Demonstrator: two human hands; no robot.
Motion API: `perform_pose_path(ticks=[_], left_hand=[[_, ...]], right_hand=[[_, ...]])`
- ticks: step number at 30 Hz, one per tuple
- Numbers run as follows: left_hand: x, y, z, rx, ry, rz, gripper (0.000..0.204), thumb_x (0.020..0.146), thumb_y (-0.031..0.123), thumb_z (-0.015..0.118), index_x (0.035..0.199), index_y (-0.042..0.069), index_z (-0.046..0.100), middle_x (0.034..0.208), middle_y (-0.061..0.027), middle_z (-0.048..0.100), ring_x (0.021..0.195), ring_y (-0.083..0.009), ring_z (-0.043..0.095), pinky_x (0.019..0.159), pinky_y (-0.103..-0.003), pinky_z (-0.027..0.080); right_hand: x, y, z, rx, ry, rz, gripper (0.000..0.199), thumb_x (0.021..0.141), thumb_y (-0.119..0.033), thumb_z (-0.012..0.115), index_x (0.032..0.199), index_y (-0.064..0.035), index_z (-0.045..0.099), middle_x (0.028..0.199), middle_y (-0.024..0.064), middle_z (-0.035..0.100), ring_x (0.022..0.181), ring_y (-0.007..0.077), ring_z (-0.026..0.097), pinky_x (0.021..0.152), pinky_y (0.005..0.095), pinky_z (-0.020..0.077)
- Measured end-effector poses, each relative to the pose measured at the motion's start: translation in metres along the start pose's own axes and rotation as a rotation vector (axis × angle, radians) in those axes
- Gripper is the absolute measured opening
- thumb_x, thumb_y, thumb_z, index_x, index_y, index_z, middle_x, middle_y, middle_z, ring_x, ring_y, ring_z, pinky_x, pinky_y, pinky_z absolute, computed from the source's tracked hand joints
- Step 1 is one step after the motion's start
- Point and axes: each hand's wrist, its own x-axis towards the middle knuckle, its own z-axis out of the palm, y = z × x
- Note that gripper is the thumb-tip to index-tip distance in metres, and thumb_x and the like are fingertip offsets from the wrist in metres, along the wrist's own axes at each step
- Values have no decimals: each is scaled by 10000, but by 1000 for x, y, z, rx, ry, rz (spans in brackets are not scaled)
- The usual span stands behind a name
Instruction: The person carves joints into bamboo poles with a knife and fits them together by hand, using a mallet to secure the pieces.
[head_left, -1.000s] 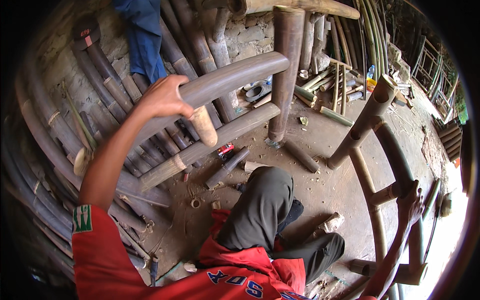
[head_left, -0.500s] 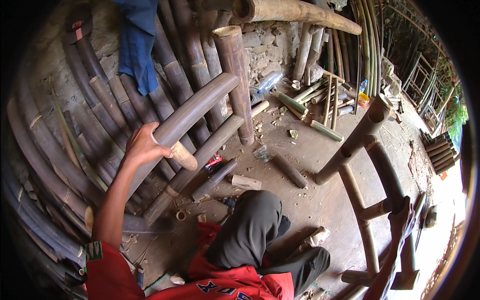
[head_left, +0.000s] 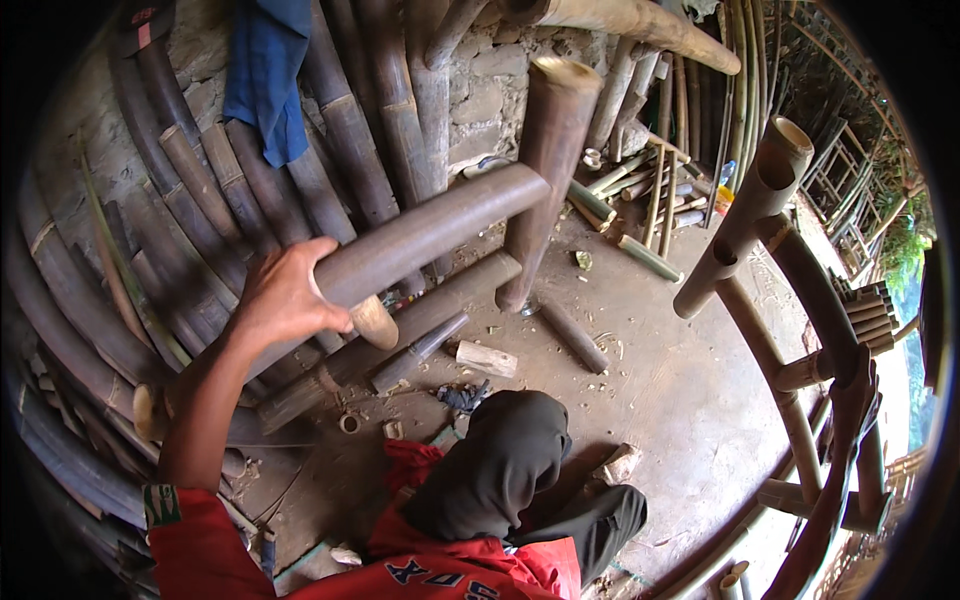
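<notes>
My left hand (head_left: pixel 290 295) is wrapped round the thick upper bar of a bamboo frame (head_left: pixel 440 232), thumb on the near side. The frame joins that bar and a thinner lower bar to a stout bamboo post (head_left: pixel 552 180) with an open top. A short pale peg (head_left: pixel 374 324) sticks out below the upper bar, close to my thumb. At the right, my right hand (head_left: pixel 856 392) grips the dark curved bar of a second bamboo frame (head_left: pixel 768 325). Its post (head_left: pixel 745 215) leans, showing an open end and a hole in its side. My right fingers are partly hidden.
Dark bamboo poles (head_left: pixel 180 200) lean along the left wall, a blue cloth (head_left: pixel 268 80) hanging over them. Bamboo offcuts (head_left: pixel 575 338) and a wood block (head_left: pixel 487 358) lie on the floor before my bent knee (head_left: pixel 490 460). A thick bamboo beam (head_left: pixel 640 30) crosses the back.
The left frame's post has swung right and nearer, with my left hand still on the bar. My right hand has carried the second frame up and to the right.
</notes>
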Motion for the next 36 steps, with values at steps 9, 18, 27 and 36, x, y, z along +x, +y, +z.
perform_pose_path(ticks=[9, 18, 27, 36], left_hand=[[-51, 16, 43, -100, -144, 141, 827, 555, 227, 897, 1325, 21, 678, 1183, -246, 740, 1120, -408, 715, 1003, -452, 559], [-80, 28, 42, -48, -376, 137, 864, 686, 277, 885, 1441, 13, 558, 1401, -236, 635, 1292, -397, 619, 1128, -456, 475], [29, 84, -12, -133, 392, 684, 1283, 610, 295, 1004, 1627, 39, 267, 1621, -256, 340, 1534, -412, 332, 1266, -519, 328], [167, 103, -7, -264, 357, 516, 650, 667, 204, 864, 1232, -5, 622, 1092, -210, 707, 1057, -359, 721, 926, -435, 555]], right_hand=[[43, 27, -18, -15, 116, 10, 798, 758, -41, 690, 1525, -172, 511, 1271, 181, 699, 1072, 426, 695, 887, 565, 559], [74, -107, 8, 169, 190, -340, 675, 770, -73, 732, 1431, -113, 601, 1248, 189, 707, 1195, 373, 652, 1076, 490, 447], [112, -263, 31, 295, 288, -614, 902, 641, -103, 899, 1476, -159, 563, 1304, 54, 662, 1251, 264, 612, 1123, 510, 367], [133, -378, 63, 427, 352, -697, 721, 776, -238, 895, 1426, -221, 585, 1323, 13, 654, 1273, 215, 605, 1198, 644, 267]])
